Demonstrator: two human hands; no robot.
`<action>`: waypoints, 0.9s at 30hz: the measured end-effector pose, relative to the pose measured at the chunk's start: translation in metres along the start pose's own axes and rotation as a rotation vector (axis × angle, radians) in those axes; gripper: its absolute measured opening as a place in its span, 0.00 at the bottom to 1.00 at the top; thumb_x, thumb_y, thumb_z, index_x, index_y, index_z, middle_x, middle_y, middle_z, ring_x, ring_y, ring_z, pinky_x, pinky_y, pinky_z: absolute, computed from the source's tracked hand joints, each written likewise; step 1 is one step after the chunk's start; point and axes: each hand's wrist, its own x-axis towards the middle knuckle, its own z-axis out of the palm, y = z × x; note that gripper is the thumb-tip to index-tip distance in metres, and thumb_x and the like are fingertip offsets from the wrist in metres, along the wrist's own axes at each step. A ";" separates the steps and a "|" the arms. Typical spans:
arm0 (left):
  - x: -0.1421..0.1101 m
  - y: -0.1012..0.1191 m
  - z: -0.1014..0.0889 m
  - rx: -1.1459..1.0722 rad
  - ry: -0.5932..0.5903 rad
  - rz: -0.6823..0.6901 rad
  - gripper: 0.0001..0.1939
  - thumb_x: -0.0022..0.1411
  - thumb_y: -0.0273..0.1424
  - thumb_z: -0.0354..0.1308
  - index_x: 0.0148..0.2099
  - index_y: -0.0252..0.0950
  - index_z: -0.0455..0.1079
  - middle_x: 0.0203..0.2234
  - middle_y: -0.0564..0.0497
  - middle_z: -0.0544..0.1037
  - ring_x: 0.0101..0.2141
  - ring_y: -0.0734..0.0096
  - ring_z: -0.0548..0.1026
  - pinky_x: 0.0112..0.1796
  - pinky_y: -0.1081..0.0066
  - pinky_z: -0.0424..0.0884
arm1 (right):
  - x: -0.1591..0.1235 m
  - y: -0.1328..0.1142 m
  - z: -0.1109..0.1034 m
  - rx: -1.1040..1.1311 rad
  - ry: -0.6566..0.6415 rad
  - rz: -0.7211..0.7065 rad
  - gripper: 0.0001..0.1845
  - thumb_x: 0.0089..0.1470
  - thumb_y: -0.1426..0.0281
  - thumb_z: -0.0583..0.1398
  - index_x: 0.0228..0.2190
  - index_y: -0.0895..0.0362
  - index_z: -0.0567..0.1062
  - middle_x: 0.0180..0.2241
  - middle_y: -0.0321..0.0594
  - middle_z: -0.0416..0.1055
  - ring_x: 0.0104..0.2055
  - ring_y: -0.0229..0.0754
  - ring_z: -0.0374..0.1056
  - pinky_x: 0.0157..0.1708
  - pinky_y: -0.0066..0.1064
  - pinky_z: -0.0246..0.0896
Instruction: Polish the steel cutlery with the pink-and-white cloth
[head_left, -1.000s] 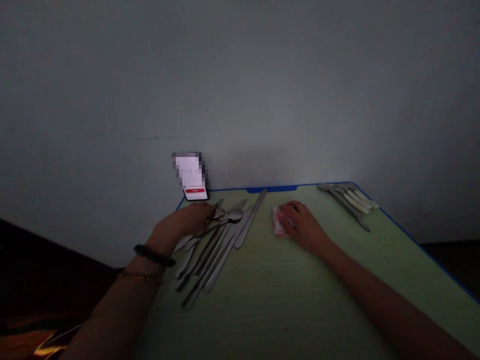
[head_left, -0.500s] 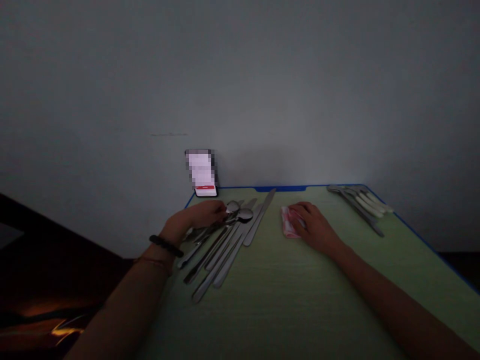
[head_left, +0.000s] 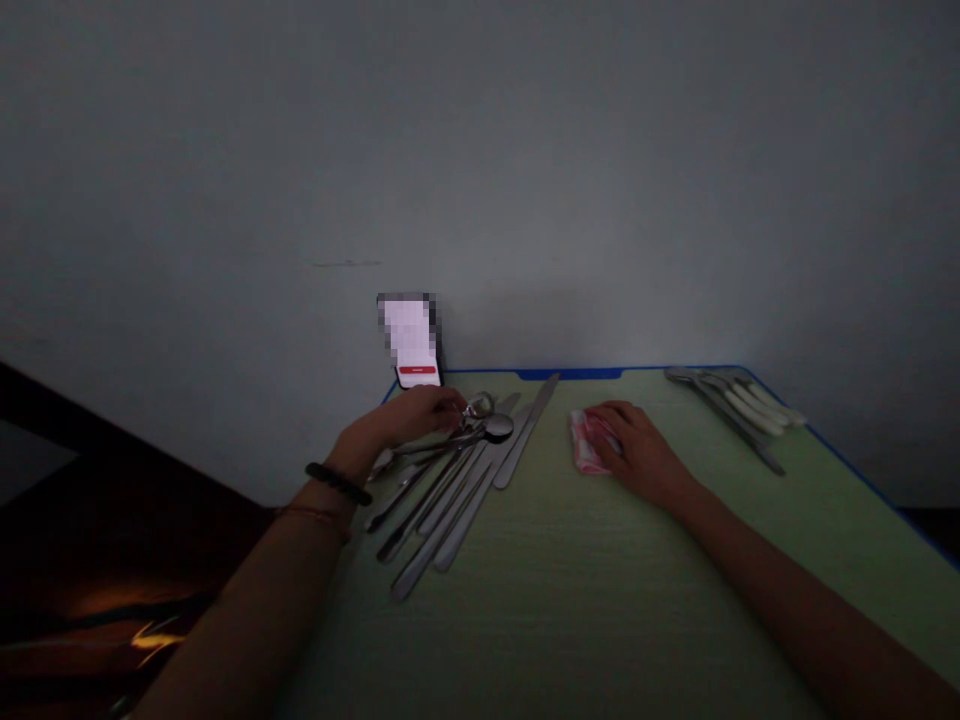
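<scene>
My left hand [head_left: 418, 412] is at the far end of a heap of cutlery, its fingers pinched on a metal spoon [head_left: 480, 404] close to the bowl. A second spoon [head_left: 498, 428] lies just to the right, bowl facing up. Below them several metal handles and table knives [head_left: 466, 525] fan out toward me, and one knife [head_left: 529, 430] points at the far edge. My right hand [head_left: 637, 448] is curled over a folded pink and white cloth [head_left: 589, 445], pressing it on the table. The fingertips of that hand are partly hidden.
The pale green table [head_left: 547, 600] has a blue rim. At its far right lie several pieces of cutlery with white handles [head_left: 754, 405] and dark metal ones. A lit phone [head_left: 412, 340] leans on the grey wall [head_left: 600, 180] at the far left corner.
My left hand has risen slightly, and the spoon in its fingers has tilted up from the heap. My right hand stays on the cloth. The whole view has shifted a little.
</scene>
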 end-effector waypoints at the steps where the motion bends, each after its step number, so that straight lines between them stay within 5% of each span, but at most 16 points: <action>1: 0.001 0.000 0.002 -0.015 0.012 0.001 0.14 0.58 0.35 0.51 0.44 0.36 0.69 0.34 0.48 0.78 0.33 0.68 0.74 0.33 0.72 0.66 | 0.000 0.000 0.000 0.001 0.001 -0.001 0.20 0.58 0.63 0.51 0.50 0.55 0.66 0.47 0.49 0.65 0.50 0.48 0.61 0.50 0.44 0.59; 6: 0.008 0.004 0.011 -0.164 0.099 -0.020 0.15 0.61 0.36 0.48 0.48 0.34 0.64 0.30 0.49 0.77 0.24 0.72 0.73 0.27 0.73 0.66 | -0.001 0.001 0.001 0.005 -0.003 0.000 0.19 0.58 0.64 0.51 0.50 0.54 0.66 0.47 0.48 0.65 0.49 0.48 0.61 0.50 0.43 0.59; 10: 0.009 0.014 0.019 -0.160 0.111 0.014 0.15 0.62 0.36 0.47 0.49 0.36 0.63 0.30 0.50 0.77 0.28 0.71 0.74 0.30 0.72 0.66 | 0.000 -0.002 -0.001 0.012 -0.006 0.004 0.19 0.58 0.63 0.51 0.50 0.54 0.66 0.47 0.48 0.65 0.49 0.48 0.61 0.50 0.43 0.59; 18: 0.005 0.040 0.024 -0.044 -0.029 0.044 0.23 0.55 0.43 0.57 0.52 0.41 0.65 0.41 0.48 0.76 0.37 0.65 0.73 0.37 0.70 0.66 | 0.000 -0.004 -0.003 0.006 -0.022 0.022 0.20 0.58 0.63 0.50 0.50 0.55 0.66 0.48 0.48 0.65 0.50 0.48 0.60 0.51 0.43 0.58; 24: 0.009 0.044 0.027 -0.118 0.049 0.114 0.17 0.62 0.39 0.49 0.51 0.40 0.67 0.43 0.48 0.75 0.40 0.66 0.72 0.40 0.70 0.65 | 0.000 -0.002 -0.002 0.011 0.005 -0.003 0.19 0.58 0.63 0.50 0.50 0.54 0.66 0.47 0.48 0.65 0.49 0.48 0.61 0.50 0.44 0.59; 27: 0.009 0.046 0.025 -0.213 0.067 0.056 0.18 0.64 0.39 0.46 0.51 0.36 0.67 0.35 0.48 0.76 0.32 0.69 0.72 0.33 0.72 0.66 | 0.000 0.000 -0.001 0.013 0.009 -0.018 0.19 0.58 0.63 0.51 0.50 0.53 0.66 0.47 0.49 0.66 0.49 0.49 0.61 0.49 0.45 0.60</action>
